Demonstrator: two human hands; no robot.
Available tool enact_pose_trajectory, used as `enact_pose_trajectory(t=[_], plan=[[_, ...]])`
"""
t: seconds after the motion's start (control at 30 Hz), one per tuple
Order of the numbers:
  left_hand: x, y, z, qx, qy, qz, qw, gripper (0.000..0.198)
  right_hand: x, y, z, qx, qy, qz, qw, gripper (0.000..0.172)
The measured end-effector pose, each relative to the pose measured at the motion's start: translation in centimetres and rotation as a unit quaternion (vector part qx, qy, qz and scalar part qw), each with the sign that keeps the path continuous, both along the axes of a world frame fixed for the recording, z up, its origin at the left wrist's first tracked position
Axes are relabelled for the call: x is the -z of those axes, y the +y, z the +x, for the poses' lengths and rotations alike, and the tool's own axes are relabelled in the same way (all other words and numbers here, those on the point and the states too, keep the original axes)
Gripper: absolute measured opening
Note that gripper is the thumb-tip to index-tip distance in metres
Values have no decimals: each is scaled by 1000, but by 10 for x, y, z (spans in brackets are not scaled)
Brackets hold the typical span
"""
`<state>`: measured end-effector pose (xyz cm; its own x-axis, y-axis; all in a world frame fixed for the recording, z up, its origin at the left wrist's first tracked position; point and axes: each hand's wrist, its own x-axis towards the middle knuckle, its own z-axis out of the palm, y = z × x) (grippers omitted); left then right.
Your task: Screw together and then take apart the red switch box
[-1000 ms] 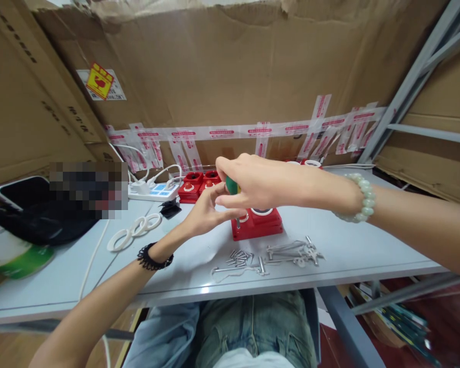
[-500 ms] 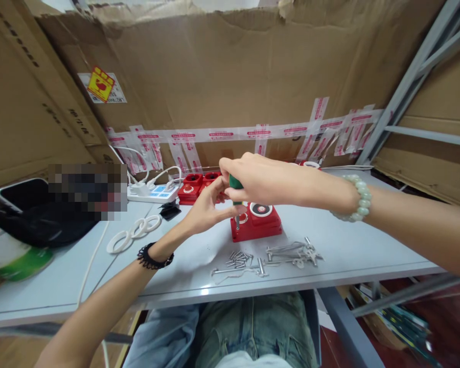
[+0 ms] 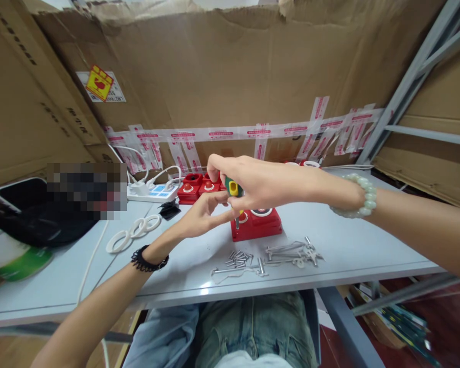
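My right hand point(image 3: 258, 179) is wrapped round the green and yellow handle of a screwdriver point(image 3: 234, 188), held nearly upright. Its tip meets the front left corner of a red box point(image 3: 258, 231) with a round black and white part on top. Lower down, the thumb and fingers of my left hand point(image 3: 201, 217) close about the screwdriver near the bottom of its handle; the exact contact is partly hidden. In front of the box lie a pile of small screws point(image 3: 240, 258) and several T-shaped metal rods point(image 3: 293, 252) with white strings.
Behind my hands stand more red boxes point(image 3: 189, 191) beside a white power strip point(image 3: 159, 193). White rings point(image 3: 118, 242) and a black piece point(image 3: 169, 210) lie to the left, near a black bag point(image 3: 69, 227). A cardboard wall point(image 3: 222, 76) closes off the back.
My right hand has turned and tilted on the screwdriver, bringing the yellow end of the handle into sight. My left hand has shifted slightly left. The red box has stayed in place.
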<state>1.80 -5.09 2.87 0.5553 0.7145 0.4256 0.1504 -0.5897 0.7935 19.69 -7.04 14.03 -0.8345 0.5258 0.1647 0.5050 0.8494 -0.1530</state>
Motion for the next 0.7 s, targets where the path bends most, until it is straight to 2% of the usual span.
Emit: enact_pose_trajectory(t=[0.07, 0.13, 0.2, 0.37, 0.47, 0.57, 0.63, 0.7], plan=[[0, 0, 2, -26, -7, 8, 1000, 33, 2, -1, -1, 5, -2, 25, 1000, 31], [1, 1, 4, -61, -14, 18, 998, 41, 4, -1, -1, 35, -2, 61, 998, 18], [2, 2, 4, -72, -20, 30, 997, 46, 4, 0, -1, 52, -3, 62, 997, 10], [3, 1, -3, 12, -6, 18, 1000, 33, 0, -2, 2, 28, -14, 3, 999, 27], [4, 2, -3, -28, -10, 34, 999, 29, -1, -3, 1, 61, -9, 32, 998, 13], [5, 4, 1, -64, -20, 51, 996, 39, -1, -3, 1, 68, -6, 33, 997, 8], [5, 3, 2, -35, -17, 45, 998, 42, -1, -2, 2, 45, -2, 9, 999, 20], [3, 1, 1, 1, -7, 36, 999, 37, -1, -2, 3, 30, 6, -3, 1000, 28]])
